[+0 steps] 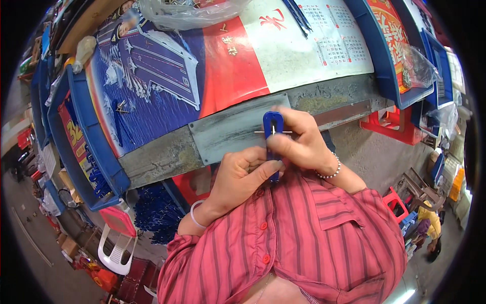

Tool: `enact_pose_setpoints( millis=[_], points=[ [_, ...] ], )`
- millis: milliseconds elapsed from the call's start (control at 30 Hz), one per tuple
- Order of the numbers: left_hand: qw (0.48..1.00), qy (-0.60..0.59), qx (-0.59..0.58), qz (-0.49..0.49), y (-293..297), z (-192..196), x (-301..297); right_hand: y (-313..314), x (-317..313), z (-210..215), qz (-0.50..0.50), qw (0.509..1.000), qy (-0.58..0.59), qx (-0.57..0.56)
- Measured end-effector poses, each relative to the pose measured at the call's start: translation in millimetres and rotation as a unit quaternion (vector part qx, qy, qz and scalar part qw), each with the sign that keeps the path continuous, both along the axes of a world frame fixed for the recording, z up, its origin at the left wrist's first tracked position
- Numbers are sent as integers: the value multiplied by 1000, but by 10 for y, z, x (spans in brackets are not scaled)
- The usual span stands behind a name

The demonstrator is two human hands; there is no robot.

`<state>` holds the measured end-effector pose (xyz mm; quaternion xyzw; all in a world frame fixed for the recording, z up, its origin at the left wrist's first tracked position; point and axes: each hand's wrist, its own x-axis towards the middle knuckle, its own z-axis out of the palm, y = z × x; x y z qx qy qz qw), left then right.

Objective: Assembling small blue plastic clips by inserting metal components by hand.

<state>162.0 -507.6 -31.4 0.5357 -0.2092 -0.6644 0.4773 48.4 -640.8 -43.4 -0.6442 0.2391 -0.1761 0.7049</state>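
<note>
Striped red shirt (304, 238) fills the lower view, and just above it we hold a small blue plastic clip (273, 133) in both hands over a grey metal plate (228, 131) at the bench edge. Our right hand (304, 144) has its fingers curled shut around the clip's upper part; our left hand (238, 177) pinches the lower end between thumb and forefinger. We judge it light, stiff and a little slick, best gripped along its flat sides. A thin metal wire (274, 132) crosses its slot. Beyond lie printed posters (202, 61) and blue trays (96, 147).
</note>
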Motion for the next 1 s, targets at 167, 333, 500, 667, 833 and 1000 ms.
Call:
enact_pose_setpoints(
  millis=[167,333,500,667,833,1000],
  points=[
    [998,49,12,40,-24,21,-36,-32,-23,12,8,1000,29,-10],
    [998,36,11,45,15,-31,11,47,-78,100,22,961,24,274],
    [996,-62,57,-31,-10,-34,158,35,-164,-27,53,985,54,157],
    [990,-56,-38,121,-113,36,133,-36,-116,135,75,989,81,101],
    [993,-42,-42,103,-154,43,180,-16,-69,152,34,975,74,208],
    [992,-31,-55,108,-201,68,173,-50,-57,188,15,969,81,234]
  ],
)
